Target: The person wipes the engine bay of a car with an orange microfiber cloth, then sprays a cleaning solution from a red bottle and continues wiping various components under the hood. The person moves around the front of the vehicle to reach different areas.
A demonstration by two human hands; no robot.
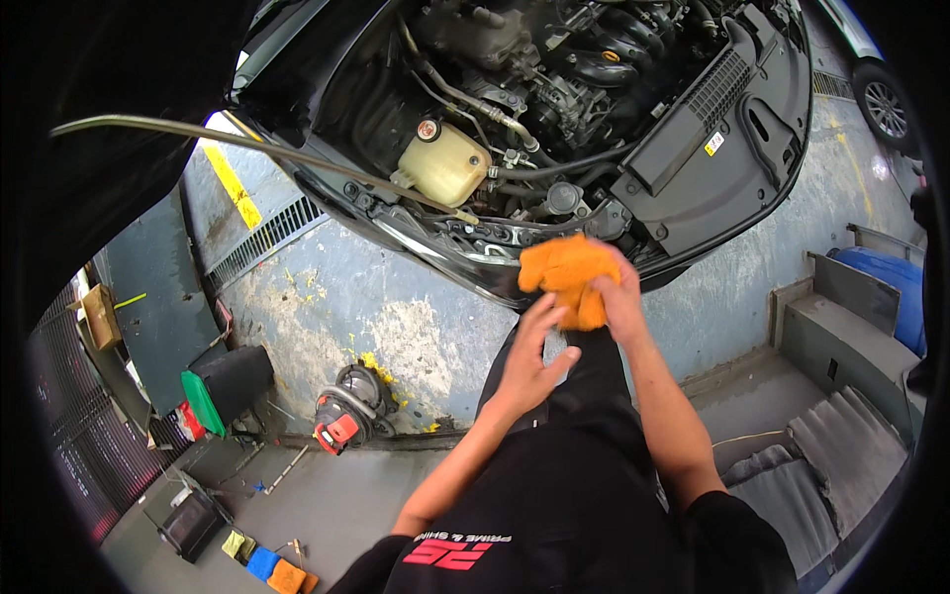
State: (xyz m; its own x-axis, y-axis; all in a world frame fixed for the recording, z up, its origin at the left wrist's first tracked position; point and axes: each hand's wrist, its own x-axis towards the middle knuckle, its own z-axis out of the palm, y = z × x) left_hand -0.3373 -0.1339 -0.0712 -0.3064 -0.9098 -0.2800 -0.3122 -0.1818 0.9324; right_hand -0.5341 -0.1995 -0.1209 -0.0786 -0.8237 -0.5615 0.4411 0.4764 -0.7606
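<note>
An orange cloth (566, 273) is bunched up in front of my body, just off the front edge of the car's engine bay. My right hand (621, 302) is closed on its right side. Close to the cloth's lower left edge is my left hand (534, 361), fingers and thumb apart; whether its fingertips touch the cloth I cannot tell. Beyond them lies the engine bay with a yellowish coolant tank (442, 166), an engine (594, 59) and a black plastic cover (712, 119).
A thin prop rod (267, 150) slants over the bay's left front. On the floor to the left stands a red and black vacuum cleaner (346, 411). Folded cloths (265, 564) hang or lie at lower left. Grey mats (851, 445) and a blue barrel (886, 292) are at right.
</note>
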